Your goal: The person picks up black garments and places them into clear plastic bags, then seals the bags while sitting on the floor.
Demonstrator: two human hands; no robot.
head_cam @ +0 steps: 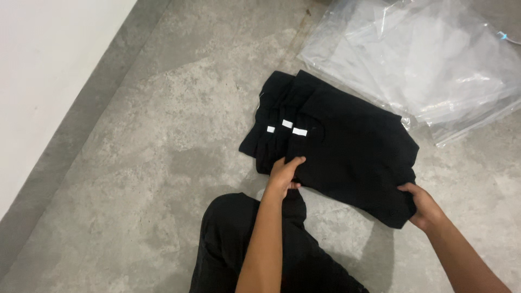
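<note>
Black folded garments, a stack of them, lie on the grey concrete floor just ahead of my knee, fanned so three white neck labels show side by side near the collars.

Going left to right. At 9 o'clock of the stack: bare floor, then the pale wall. My left hand sits at the stack's 7 o'clock edge, fingers curled over the near fold, thumb under, pinching cloth. My right hand is at the 4 o'clock corner, fingers closed on the lower layers; thumb on top. At 1 o'clock: clear plastic bags, crumpled, touching the stack's far corner.

Judgement on handling: soft, slippery pile. I would grip all the layers at both corners at once, keep my hands level, and square the fanned edges before lifting, or the bottom pieces may slide out.
</note>
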